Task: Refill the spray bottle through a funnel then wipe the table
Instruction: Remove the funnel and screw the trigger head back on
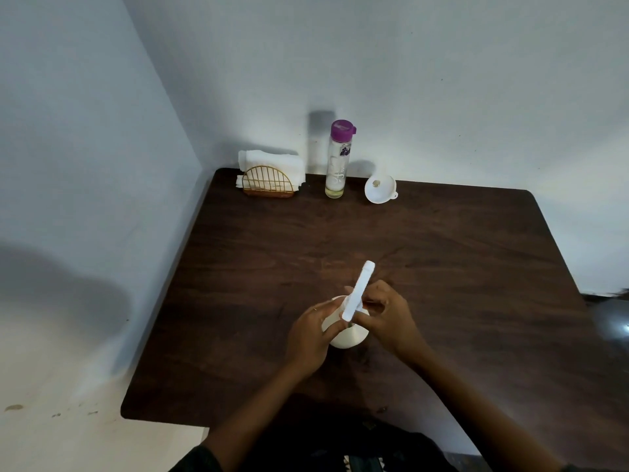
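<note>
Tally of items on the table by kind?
Spray bottle: 1
Water bottle: 1
Funnel: 1
Napkin holder with napkins: 1
Total: 4

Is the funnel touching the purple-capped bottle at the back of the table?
Apart. The head view shows bare dark table between the white funnel and the purple-capped bottle.
</note>
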The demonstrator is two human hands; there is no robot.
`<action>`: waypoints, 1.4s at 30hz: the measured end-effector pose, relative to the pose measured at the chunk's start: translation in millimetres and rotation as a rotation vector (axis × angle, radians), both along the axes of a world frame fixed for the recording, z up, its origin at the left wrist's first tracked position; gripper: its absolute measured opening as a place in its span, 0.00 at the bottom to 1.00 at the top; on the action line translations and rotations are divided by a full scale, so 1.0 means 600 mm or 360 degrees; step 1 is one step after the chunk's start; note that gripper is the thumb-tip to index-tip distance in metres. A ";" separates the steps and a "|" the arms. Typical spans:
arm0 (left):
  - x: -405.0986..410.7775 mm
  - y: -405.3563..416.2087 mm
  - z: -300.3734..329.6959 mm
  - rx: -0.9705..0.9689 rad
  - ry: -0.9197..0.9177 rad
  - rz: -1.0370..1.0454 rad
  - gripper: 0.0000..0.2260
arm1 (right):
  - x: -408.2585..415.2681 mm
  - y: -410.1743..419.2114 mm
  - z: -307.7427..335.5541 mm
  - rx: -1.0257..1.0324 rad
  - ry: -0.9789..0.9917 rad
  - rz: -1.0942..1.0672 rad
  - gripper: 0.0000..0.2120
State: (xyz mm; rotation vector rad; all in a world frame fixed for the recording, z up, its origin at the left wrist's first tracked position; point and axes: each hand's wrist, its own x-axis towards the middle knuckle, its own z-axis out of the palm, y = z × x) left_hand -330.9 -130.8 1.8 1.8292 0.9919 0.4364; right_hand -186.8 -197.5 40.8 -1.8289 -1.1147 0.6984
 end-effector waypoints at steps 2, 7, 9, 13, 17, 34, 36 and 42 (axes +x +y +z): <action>-0.001 -0.001 -0.002 0.0012 0.0004 0.0008 0.17 | -0.011 0.003 -0.007 0.0012 0.0028 -0.0122 0.13; -0.002 -0.005 0.006 0.0073 0.0042 0.0004 0.14 | -0.050 0.013 -0.016 0.0055 0.0056 -0.0468 0.16; 0.000 -0.006 0.009 0.0049 0.0071 0.0031 0.15 | -0.060 0.017 -0.015 0.0064 0.0180 -0.0554 0.18; -0.002 -0.002 0.006 0.0101 0.0086 0.0007 0.16 | -0.064 0.009 -0.021 0.0074 0.0234 -0.0352 0.14; -0.006 -0.003 -0.003 0.0123 0.0044 -0.0024 0.23 | -0.037 -0.025 -0.017 -0.0022 0.0503 0.0105 0.20; -0.011 -0.004 -0.007 0.0122 0.0004 -0.0013 0.22 | -0.020 -0.024 -0.014 -0.0004 0.0530 0.0125 0.17; -0.010 -0.004 -0.005 0.0114 -0.0020 -0.0002 0.18 | -0.017 -0.026 -0.007 0.0061 0.0579 0.0096 0.15; -0.013 -0.011 0.003 0.0196 -0.0006 0.0000 0.20 | -0.072 -0.005 -0.019 0.0104 0.0452 -0.0570 0.15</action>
